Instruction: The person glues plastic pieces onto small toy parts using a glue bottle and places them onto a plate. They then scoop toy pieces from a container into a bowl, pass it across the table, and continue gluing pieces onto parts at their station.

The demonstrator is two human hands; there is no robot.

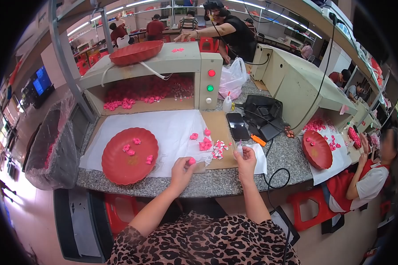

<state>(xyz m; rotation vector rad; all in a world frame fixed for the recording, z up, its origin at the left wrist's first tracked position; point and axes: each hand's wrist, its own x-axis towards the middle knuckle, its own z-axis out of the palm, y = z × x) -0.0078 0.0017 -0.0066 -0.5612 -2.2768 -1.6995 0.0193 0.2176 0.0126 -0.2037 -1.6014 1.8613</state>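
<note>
My left hand [181, 176] pinches a small round pink piece [192, 161] at the table's front edge. My right hand [246, 163] is closed around a small translucent thing with a narrow tip [239, 146], perhaps a glue bottle; the fingers hide most of it. Between the hands lies a pile of small white, silver and pink bits [218, 150] on brown cardboard [219, 123]. Several pink pieces [205, 144] sit beside the pile. To the left, a red scalloped plate [130, 170] holds several more pink pieces on white paper [119, 121].
A cream machine [141, 66] with an opening full of pink pieces stands behind, another red plate [137, 52] on top. On the right are a phone [237, 126], an orange tool [258, 140], a white bottle [227, 104] and cables. A co-worker [360, 181] sits at far right; another person [234, 33] reaches across behind.
</note>
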